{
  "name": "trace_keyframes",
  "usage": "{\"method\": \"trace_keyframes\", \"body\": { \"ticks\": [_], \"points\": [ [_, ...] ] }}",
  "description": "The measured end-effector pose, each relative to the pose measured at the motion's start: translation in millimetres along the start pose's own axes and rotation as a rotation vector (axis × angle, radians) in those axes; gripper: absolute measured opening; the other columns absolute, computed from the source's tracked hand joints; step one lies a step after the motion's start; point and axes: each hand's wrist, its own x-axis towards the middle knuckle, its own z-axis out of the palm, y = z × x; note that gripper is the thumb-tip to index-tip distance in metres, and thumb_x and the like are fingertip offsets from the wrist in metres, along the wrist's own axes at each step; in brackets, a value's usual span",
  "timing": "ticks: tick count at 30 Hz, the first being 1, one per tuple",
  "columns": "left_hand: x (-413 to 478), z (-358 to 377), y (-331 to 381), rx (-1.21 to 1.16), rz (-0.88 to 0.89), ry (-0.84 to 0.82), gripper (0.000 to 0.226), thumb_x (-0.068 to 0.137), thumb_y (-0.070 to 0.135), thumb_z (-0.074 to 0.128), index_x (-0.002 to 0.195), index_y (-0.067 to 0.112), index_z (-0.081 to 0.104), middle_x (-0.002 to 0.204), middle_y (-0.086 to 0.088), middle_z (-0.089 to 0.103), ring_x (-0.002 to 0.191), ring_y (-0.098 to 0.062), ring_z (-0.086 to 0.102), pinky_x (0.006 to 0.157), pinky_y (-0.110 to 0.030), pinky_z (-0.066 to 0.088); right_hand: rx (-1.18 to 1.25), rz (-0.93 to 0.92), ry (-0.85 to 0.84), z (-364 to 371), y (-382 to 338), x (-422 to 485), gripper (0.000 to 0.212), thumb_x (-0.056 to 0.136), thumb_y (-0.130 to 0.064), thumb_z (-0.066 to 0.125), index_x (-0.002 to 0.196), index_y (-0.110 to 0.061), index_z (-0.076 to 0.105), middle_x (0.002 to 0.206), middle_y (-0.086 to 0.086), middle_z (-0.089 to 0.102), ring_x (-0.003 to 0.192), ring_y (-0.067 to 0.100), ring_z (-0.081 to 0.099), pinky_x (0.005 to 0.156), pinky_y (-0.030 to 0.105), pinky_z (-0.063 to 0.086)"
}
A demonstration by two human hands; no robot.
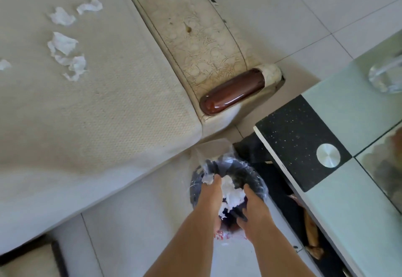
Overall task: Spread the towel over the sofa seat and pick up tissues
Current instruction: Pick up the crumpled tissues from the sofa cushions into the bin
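Observation:
A cream textured towel lies flat over the sofa seat. Several crumpled white tissues lie on it at the upper left. Low in the middle, a dark round bin with a clear plastic liner stands on the floor by the sofa's corner. My left hand and my right hand reach down into its mouth. Between them they hold a wad of white tissues. The fingers of my left hand curl round a piece of it. My right hand's fingertips are hidden inside the bin.
The sofa's worn armrest ends in a brown wooden cap. A glass-topped table with a black corner panel stands close on the right and bears a clear glass dish. The floor is pale tile.

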Motion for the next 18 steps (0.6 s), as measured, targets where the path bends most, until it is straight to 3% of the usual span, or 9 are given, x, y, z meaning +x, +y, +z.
{"method": "trace_keyframes", "body": {
  "ticks": [3, 6, 9, 14, 18],
  "points": [
    [-7.7, -9.8, 10.6, -0.027, 0.049, -0.032, 0.048, 0.094, 0.049, 0.042, 0.131, 0.020, 0.049, 0.124, -0.004, 0.055, 0.106, -0.022, 0.053, 0.093, -0.040, 0.043, -0.013, -0.025, 0.017, 3.5, -0.9, -6.3, 0.028, 0.091, -0.035, 0.056, 0.112, -0.018, 0.053, 0.106, 0.008, 0.056, 0.097, 0.021, 0.052, 0.085, 0.038, 0.045],
    [-19.7, -25.5, 29.2, -0.127, 0.098, -0.027, 0.030, 0.096, 0.036, 0.044, 0.115, 0.018, 0.058, 0.111, -0.005, 0.062, 0.091, -0.016, 0.056, 0.076, -0.031, 0.046, 0.001, -0.108, 0.053, 19.7, -6.0, -18.3, 0.017, 0.093, -0.023, 0.054, 0.090, -0.008, 0.060, 0.082, 0.008, 0.062, 0.076, 0.020, 0.061, 0.063, 0.031, 0.050],
    [-32.3, -57.0, 57.5, -0.229, 0.190, -0.051, 0.022, 0.095, 0.025, 0.047, 0.103, 0.011, 0.062, 0.103, -0.010, 0.067, 0.091, -0.020, 0.061, 0.083, -0.035, 0.049, -0.050, -0.240, 0.024, 60.3, -16.7, -44.1, 0.027, 0.094, -0.021, 0.051, 0.074, -0.006, 0.060, 0.057, 0.005, 0.060, 0.054, 0.019, 0.055, 0.056, 0.030, 0.049],
    [-64.9, -118.2, 112.1, -0.290, 0.400, -0.007, 0.026, 0.096, 0.022, 0.047, 0.079, 0.006, 0.059, 0.068, -0.009, 0.060, 0.060, -0.018, 0.053, 0.057, -0.027, 0.043, -0.087, -0.345, -0.113, 145.1, -43.1, -109.1, 0.025, 0.092, -0.022, 0.054, 0.070, -0.011, 0.057, 0.060, 0.005, 0.053, 0.053, 0.017, 0.047, 0.053, 0.027, 0.043],
    [-80.4, -197.2, 171.0, -0.207, 0.590, 0.071, 0.029, 0.094, 0.023, 0.049, 0.071, 0.009, 0.060, 0.062, -0.003, 0.059, 0.057, -0.014, 0.053, 0.057, -0.025, 0.043, -0.180, -0.471, -0.250, 238.5, -59.3, -163.4, 0.025, 0.091, -0.020, 0.053, 0.069, -0.009, 0.054, 0.061, 0.006, 0.053, 0.054, 0.017, 0.049, 0.055, 0.029, 0.045]
  ]
}}
